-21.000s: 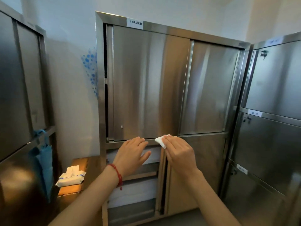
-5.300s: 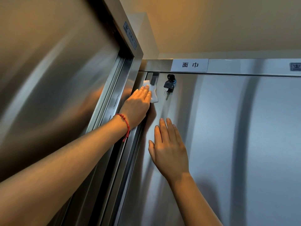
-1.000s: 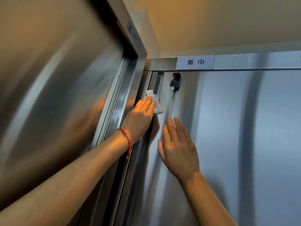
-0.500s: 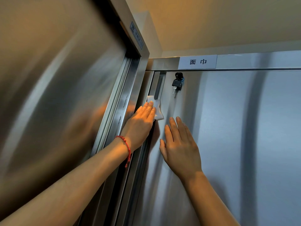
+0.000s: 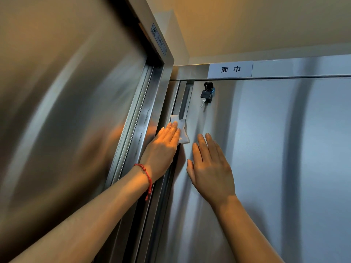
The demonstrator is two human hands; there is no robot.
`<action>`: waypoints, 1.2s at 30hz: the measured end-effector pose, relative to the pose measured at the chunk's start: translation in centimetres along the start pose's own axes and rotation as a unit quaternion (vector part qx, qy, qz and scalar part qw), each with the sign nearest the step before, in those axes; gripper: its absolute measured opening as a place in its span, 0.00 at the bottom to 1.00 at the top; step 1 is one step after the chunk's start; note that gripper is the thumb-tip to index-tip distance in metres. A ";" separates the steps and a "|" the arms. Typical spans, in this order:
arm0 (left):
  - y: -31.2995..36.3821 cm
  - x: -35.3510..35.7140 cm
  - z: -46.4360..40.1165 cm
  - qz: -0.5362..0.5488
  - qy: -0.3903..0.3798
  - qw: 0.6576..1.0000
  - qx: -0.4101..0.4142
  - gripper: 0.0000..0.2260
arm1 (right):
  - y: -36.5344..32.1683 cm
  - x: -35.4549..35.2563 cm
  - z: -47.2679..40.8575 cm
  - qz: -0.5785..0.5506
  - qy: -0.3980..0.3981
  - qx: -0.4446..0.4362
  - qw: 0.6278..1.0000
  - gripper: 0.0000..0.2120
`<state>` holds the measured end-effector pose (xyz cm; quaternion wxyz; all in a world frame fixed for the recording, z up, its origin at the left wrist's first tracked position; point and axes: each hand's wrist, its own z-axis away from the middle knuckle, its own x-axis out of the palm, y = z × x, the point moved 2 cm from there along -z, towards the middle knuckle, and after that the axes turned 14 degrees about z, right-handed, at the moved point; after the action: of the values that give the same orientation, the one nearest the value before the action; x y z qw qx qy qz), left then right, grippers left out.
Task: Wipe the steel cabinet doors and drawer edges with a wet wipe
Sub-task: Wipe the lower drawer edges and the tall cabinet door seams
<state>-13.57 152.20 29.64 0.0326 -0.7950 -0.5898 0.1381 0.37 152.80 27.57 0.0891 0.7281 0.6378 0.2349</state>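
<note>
Your left hand [image 5: 163,147] has slid down the left edge of the steel cabinet door [image 5: 266,158] since a second ago. Its fingers lie straight and flat, pressing the wet wipe [image 5: 182,130] against the metal just below the recessed handle slot [image 5: 183,99]; earlier the wipe sat higher, up near the top corner beside the keys [image 5: 207,94]. Your right hand [image 5: 210,171] keeps bracing the door, palm flat and fingers extended, holding nothing, and it has drifted down alongside. The upper stretch of this edge looks covered, I'd judge, while the long run below your wrist is still to do. The label [image 5: 230,69] on the top rail stays untouched.
</note>
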 end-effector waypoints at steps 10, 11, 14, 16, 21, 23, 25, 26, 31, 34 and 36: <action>0.8 -0.2 1.1 0.002 0.045 0.999 0.017 0.20 | 0.0 0.1 0.0 0.005 -0.009 -0.003 1.000 0.20; 1.0 -0.5 1.4 -0.004 0.052 0.998 0.020 0.18 | 0.0 0.1 0.0 0.005 -0.008 -0.003 1.000 0.20; 0.9 -0.6 1.7 -0.009 0.040 0.999 0.016 0.19 | 0.0 0.0 0.0 0.003 -0.008 -0.002 1.000 0.20; 0.9 -0.6 1.2 -0.001 0.035 0.999 0.006 0.22 | 0.0 0.0 0.0 0.003 -0.011 -0.003 1.000 0.20; 0.2 -0.1 1.4 0.001 -0.023 0.999 -0.031 0.23 | 0.0 0.0 0.0 0.002 -0.012 -0.004 1.000 0.20; 0.7 -0.2 2.2 -0.002 -0.005 1.000 -0.030 0.23 | 0.0 -0.1 0.0 0.004 -0.007 -0.002 1.000 0.20; 1.2 -0.5 2.9 -0.007 0.028 1.000 -0.008 0.23 | 0.0 -0.1 -0.1 0.008 -0.002 -0.003 1.000 0.21; 1.3 -0.6 3.0 -0.010 0.039 0.999 0.000 0.22 | 0.0 -0.1 -0.1 0.008 -0.001 -0.004 1.000 0.21; 1.2 -0.8 2.5 -0.011 0.029 1.000 -0.003 0.25 | 0.0 -0.1 0.0 0.005 -0.003 0.000 1.000 0.20; 1.2 -0.8 2.6 0.003 0.039 0.999 -0.008 0.24 | 0.0 -0.1 0.0 0.005 -0.003 0.000 1.000 0.20; 1.5 -0.7 3.3 -0.003 0.037 0.999 0.002 0.17 | 0.0 -0.1 0.0 0.002 0.002 0.002 1.000 0.20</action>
<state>-13.21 150.70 26.30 0.0566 -0.7979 -0.5901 0.1095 0.33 152.75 27.53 0.0855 0.7290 0.6371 0.2353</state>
